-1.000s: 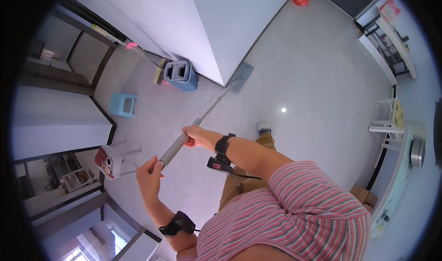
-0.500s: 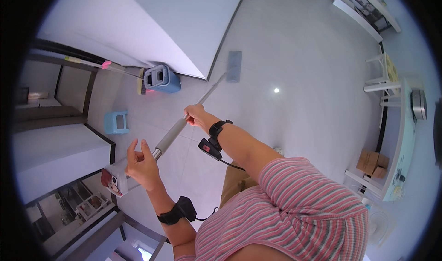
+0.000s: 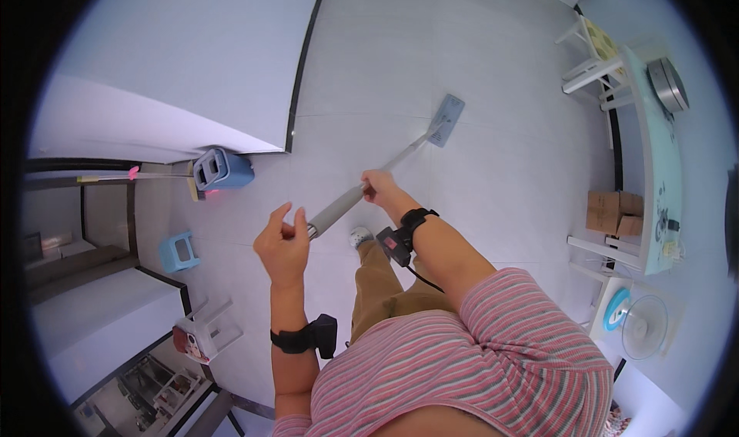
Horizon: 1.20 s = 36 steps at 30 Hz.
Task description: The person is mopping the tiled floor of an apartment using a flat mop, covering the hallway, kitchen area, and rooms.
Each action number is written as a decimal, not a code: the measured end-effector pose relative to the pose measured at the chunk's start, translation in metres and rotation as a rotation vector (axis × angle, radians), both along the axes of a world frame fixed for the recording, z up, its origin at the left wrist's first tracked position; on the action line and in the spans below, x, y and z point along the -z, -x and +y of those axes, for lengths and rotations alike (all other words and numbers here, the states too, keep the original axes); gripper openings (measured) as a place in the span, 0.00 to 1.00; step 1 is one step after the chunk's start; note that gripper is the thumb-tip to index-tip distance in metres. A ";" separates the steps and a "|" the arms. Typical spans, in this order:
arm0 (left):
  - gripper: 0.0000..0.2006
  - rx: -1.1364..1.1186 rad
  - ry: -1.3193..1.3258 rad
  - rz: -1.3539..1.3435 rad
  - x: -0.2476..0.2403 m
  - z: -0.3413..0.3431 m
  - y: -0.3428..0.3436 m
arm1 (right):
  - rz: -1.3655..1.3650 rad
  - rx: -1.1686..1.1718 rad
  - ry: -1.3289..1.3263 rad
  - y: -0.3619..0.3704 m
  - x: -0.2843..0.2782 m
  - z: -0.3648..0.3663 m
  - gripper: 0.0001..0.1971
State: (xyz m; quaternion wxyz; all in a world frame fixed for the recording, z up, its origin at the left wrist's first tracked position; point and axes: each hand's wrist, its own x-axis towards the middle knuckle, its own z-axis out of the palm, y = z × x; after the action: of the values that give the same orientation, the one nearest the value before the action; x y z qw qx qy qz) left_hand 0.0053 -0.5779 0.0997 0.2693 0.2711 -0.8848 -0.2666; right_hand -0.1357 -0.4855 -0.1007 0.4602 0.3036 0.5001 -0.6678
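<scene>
A flat mop (image 3: 339, 210) with a grey grip, a silver pole and a blue-grey rectangular head (image 3: 446, 120) slants across the view, its head flat on the floor. My right hand (image 3: 378, 187) is closed round the pole just beyond the grey grip. At the near end of the handle is my left hand (image 3: 282, 244), its thumb and a forefinger raised and slightly apart. That palm hides the handle's tip, and its other fingers are mostly out of sight.
To the left, a blue bucket (image 3: 227, 169) stands by the wall corner, with a blue stool (image 3: 179, 252) and a clear chair (image 3: 218, 325) nearer. On the right are a long table (image 3: 650, 152), cardboard boxes (image 3: 613, 212) and a fan (image 3: 643, 327). My shoe (image 3: 359, 237) shows beneath the handle.
The mop head has shifted right and turned to slant. Both hands have moved right with the handle. My view has swung, so the bucket and wall sit farther left, and a shoe now shows.
</scene>
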 end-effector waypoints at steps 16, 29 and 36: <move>0.06 0.489 -0.129 0.006 0.029 0.166 0.056 | -0.056 0.343 -0.022 0.001 0.030 0.243 0.05; 0.05 0.106 -0.134 -0.052 0.020 0.023 -0.110 | -0.132 0.116 0.032 -0.147 0.024 0.078 0.04; 0.07 -0.157 -0.126 0.001 -0.002 -0.047 -0.248 | -0.125 -0.067 0.074 -0.246 -0.014 -0.046 0.04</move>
State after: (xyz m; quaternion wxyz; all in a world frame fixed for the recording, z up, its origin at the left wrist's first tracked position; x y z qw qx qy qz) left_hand 0.2537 -0.6252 0.1015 0.2725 0.3558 -0.8421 -0.2999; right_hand 0.1106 -0.5319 -0.0865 0.5235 0.3107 0.4550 -0.6499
